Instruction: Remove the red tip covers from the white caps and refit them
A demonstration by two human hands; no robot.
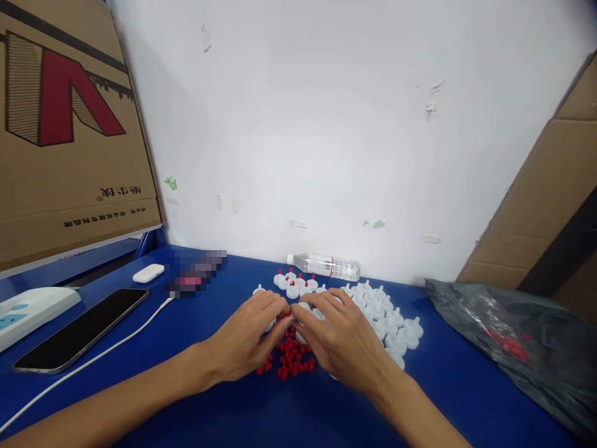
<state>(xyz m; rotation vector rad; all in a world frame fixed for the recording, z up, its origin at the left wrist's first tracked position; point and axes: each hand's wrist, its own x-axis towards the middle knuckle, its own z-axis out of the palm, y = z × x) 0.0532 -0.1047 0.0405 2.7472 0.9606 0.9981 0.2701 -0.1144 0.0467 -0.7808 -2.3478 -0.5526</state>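
My left hand [254, 333] and my right hand [342, 336] meet at the fingertips, both with fingers pinched. What they hold is hidden by the fingers; bits of white show beside both hands. Below the fingertips lies a loose pile of small red caps [293, 361]. Many white round lids with thin spouts [387, 314] spread out to the right of my right hand. Beyond the hands stands a small group of white lids with red-tipped spouts [293, 290].
A clear plastic bottle [321, 266] lies by the wall. Left are a phone [81, 330], a white earphone case [148, 273], a white cable [116, 344] and a power strip [37, 311]. On the right, a grey plastic bag [550, 367] holds red pieces. Cardboard boxes flank the blue table [209, 410].
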